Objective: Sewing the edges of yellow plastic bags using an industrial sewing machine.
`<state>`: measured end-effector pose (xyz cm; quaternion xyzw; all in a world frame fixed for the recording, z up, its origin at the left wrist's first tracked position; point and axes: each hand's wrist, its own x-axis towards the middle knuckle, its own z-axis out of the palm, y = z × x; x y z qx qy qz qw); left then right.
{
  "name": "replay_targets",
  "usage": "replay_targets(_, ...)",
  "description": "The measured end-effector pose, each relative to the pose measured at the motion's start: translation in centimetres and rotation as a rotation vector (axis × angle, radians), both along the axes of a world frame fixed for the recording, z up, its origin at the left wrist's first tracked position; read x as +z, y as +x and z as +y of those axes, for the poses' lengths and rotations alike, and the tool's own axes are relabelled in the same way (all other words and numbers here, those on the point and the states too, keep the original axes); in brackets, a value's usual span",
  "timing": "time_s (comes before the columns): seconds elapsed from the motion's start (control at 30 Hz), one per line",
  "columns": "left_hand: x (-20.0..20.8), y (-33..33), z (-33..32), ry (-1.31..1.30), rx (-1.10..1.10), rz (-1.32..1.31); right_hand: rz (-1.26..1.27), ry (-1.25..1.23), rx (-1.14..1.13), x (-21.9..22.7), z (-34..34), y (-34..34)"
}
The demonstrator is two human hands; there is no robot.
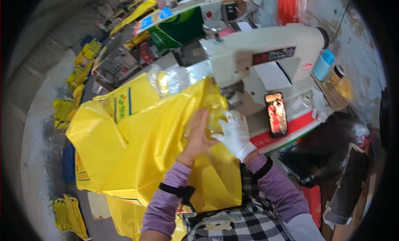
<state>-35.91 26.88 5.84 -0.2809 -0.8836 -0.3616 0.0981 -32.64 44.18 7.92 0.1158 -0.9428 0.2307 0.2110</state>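
A large yellow plastic bag with a small green and red print spreads over the work table and hangs down toward me. My bare left hand lies on it, fingers stretched out flat and thumb pointing toward the right hand. In a white glove, my right hand is closed at the bag's right part, with its fingers bent and the thumb apart from them. Crumpled clear film shows between the hands. Just beyond stands a cream sewing machine; its needle area is partly hidden by the bag.
A lit phone rests on the machine bed. White paper lies behind it, with a blue bottle further right. Yellow bundles lie along the floor at left. A dark roll leans at lower right, near black plastic.
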Motion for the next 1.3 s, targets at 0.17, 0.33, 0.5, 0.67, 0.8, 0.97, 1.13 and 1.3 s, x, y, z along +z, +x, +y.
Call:
replay_targets(0.17,-4.2,-0.9,-3.5,-0.061,-0.011,-0.376,0.163,-0.248,0.330,-0.7,-0.8,0.1)
replay_targets(0.33,-2.6,-1.1,-2.0,-0.105,0.013,-0.482,0.088,-0.083,0.628,-1.9,2.5,-0.9)
replay_targets(0.5,-0.1,-0.1,2.5,0.506,-0.055,-0.423,0.043,-0.107,0.318,-2.0,1.6,-2.0)
replay_targets(0.67,-4.9,-3.0,0.4,0.584,-0.074,-0.672,0.018,-0.178,0.186,-1.4,0.0,2.7)
replay_targets(0.8,-4.8,-3.5,2.8,0.443,0.054,-0.575,0.001,-0.199,0.399,-3.8,4.3,11.9)
replay_targets(0.97,-6.5,-5.5,3.1,0.508,0.169,-0.449,-0.316,-0.259,0.684,-4.3,4.5,18.4)
replay_targets(1.13,-6.5,-5.7,4.6,0.534,0.235,-0.480,-0.678,-0.879,0.433,-3.7,2.8,19.5)
replay_targets(1.3,-6.1,-5.5,5.0,0.484,0.267,-0.469,-1.284,-0.819,0.422,-2.5,3.5,18.2)
